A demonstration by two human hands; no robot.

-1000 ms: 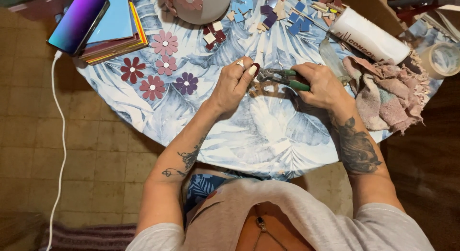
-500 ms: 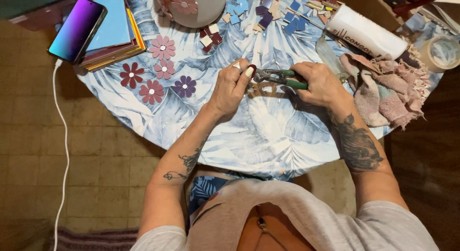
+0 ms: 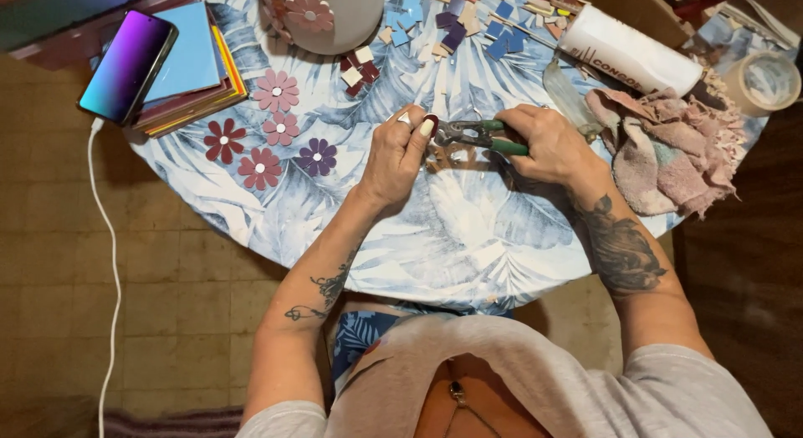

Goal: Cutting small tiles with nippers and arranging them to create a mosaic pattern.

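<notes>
Above the leafy tablecloth (image 3: 468, 237), we pinch a small dark red tile piece (image 3: 432, 123) in our left hand (image 3: 400, 158), right at the tip of the green-handled nippers (image 3: 478, 135) gripped sideways in our right hand (image 3: 548, 143).

Worktop (image 3: 468, 237): round, covered in a blue-and-white leaf-print cloth.
Phone (image 3: 128, 66): at 10 o'clock, screen up, lying on a stack of coloured sheets (image 3: 196, 78).
Cable (image 3: 107, 262): white, hanging from the phone toward 7 o'clock.
Flower pieces (image 3: 266, 137): pink, red and purple, at 9 o'clock.
Rag (image 3: 669, 145): pinkish, crumpled, at 3 o'clock.
Tape roll (image 3: 765, 80): at 2 o'clock.
White tube (image 3: 629, 51): at 1 o'clock.
</notes>
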